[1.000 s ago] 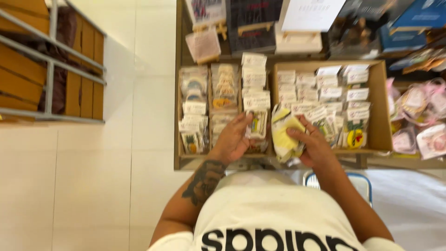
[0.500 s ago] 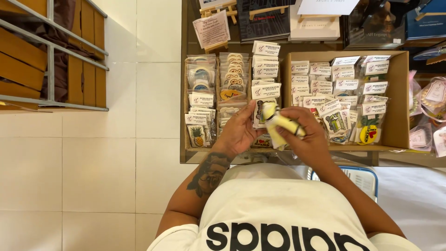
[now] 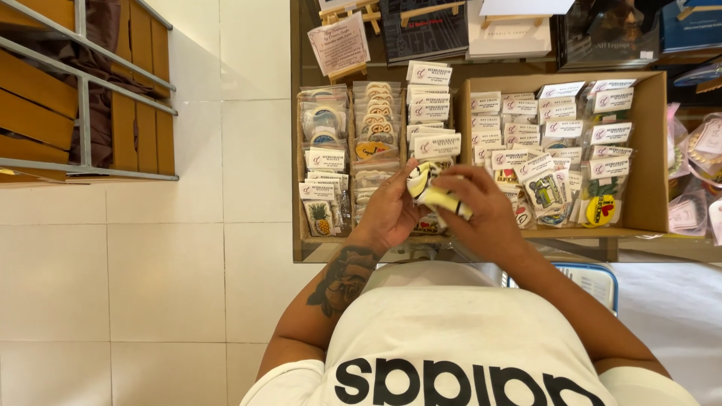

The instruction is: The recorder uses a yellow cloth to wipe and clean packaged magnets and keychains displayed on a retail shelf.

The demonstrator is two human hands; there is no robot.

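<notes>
A pale tiled floor (image 3: 165, 286) fills the view from nine o'clock down to six. At ten o'clock stands a wooden slatted rack (image 3: 83, 98) with grey metal rails. From twelve to three o'clock runs the worktop (image 3: 301, 248), its wooden edge showing beside rows of goods. On it, at two o'clock, sits an open cardboard box (image 3: 653, 150) packed with small clear packets under white header cards. To its left, at twelve o'clock, lie three rows of similar packets (image 3: 376, 128); the lowest at eleven o'clock shows a pineapple packet (image 3: 320, 218). Behind them a small card on an easel (image 3: 340, 45) leans upright.

Near the centre, both hands meet over the front edge of the worktop. The left hand (image 3: 389, 214) cups from the eight o'clock side, fingers curled under. The right hand (image 3: 489, 214) closes from the four o'clock side, fingertips pinching. Between them is a yellow-and-white packet (image 3: 432, 192), touching both hands. Its long axis runs from about ten o'clock to four o'clock, the upper end nearer the left hand's thumb, the lower end tucked under the right hand's fingers. Neither hand is nearer; both grip it.
</notes>
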